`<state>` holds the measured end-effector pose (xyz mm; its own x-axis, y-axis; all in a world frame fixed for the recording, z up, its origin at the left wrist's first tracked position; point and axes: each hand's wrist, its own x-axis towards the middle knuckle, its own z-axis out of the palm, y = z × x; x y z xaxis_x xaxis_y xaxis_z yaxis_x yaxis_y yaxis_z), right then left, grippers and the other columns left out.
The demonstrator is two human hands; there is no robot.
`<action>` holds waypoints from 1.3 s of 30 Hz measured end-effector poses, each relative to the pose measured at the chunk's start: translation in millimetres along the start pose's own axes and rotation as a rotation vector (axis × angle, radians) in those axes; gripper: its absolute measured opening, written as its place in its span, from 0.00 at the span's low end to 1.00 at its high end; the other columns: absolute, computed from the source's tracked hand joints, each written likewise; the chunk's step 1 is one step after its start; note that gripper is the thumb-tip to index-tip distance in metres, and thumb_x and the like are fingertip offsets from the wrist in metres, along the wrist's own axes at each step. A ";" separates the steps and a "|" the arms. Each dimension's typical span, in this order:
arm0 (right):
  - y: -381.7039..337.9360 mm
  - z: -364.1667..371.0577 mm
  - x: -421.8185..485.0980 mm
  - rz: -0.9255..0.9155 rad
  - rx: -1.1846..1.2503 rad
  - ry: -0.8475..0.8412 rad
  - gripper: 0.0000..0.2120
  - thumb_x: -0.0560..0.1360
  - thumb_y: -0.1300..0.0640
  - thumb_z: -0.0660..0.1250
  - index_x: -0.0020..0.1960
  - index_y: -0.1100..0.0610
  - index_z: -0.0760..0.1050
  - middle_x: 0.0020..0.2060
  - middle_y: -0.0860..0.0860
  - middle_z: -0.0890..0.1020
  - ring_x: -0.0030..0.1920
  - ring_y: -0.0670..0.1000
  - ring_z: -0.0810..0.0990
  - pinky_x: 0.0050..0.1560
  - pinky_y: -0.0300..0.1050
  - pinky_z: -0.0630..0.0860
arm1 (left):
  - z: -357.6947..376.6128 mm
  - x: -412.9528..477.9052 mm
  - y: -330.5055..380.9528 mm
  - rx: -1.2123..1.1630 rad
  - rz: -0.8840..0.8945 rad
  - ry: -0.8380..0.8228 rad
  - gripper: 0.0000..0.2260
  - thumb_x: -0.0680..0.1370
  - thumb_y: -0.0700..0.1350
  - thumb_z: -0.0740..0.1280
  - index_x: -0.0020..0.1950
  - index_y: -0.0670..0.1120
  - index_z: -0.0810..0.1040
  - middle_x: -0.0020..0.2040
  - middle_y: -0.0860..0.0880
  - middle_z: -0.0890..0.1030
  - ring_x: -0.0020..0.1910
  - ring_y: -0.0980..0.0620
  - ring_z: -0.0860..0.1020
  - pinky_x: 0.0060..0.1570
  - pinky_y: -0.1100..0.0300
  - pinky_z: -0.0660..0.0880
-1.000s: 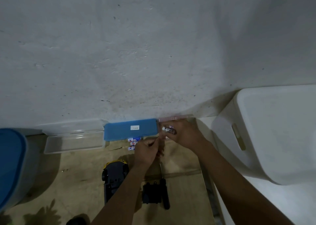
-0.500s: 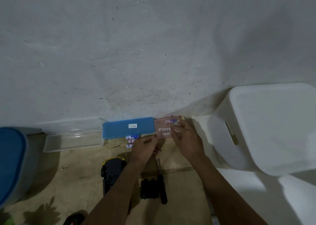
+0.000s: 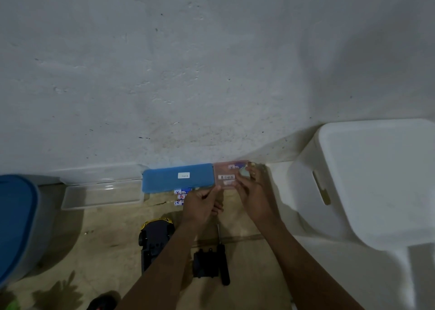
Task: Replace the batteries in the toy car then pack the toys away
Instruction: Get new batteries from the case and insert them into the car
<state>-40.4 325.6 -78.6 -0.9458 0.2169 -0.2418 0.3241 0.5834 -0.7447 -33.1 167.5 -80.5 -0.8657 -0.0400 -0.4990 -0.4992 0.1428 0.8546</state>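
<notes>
A small, flat, translucent pink plastic case (image 3: 222,181) was found held between both hands at centre frame, at the foot of the grey wall and just right of an oblong blue plastic lid (image 3: 164,180). The left hand (image 3: 201,203) pinched its lower left corner. The right hand (image 3: 253,193) was curled round its right edge, fingertips (image 3: 252,173) at the upper right corner.

One second earlier a white-labelled battery had been held in the right hand, and only a thin edge of the case was visible. Now the broad face was turned to the camera, labels were seen through it, and no loose battery was seen in either hand. It was judged that the battery had been stowed and the case was being shut. Whether the cells inside were spent or fresh could not be told.

The black toy car with yellow trim (image 3: 155,236) lay underside up at lower centre, partly covered by the left forearm. Its long axis ran from bottom to top of the frame, yellow end towards the wall. Nose or tail could not be told.

A black moulded part (image 3: 204,260), taken to be the battery cover, and a black screwdriver (image 3: 223,262) lay just right of the car and apart from it. Refitting was therefore judged outstanding.
</notes>
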 end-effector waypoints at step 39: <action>-86.4 54.8 -89.7 -0.141 -0.001 -0.125 0.15 0.79 0.53 0.64 0.65 0.51 0.75 0.44 0.48 0.83 0.38 0.42 0.80 0.37 0.37 0.74 | -135.7 -121.9 -44.1 -0.027 -0.104 0.132 0.14 0.81 0.50 0.64 0.64 0.44 0.75 0.56 0.43 0.82 0.53 0.47 0.81 0.44 0.62 0.77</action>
<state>15.3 212.9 -26.6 -0.9770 0.0335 -0.2104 0.1877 0.6022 -0.7760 89.4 31.9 -37.9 -0.8057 -0.1828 -0.5634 -0.5857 0.1047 0.8037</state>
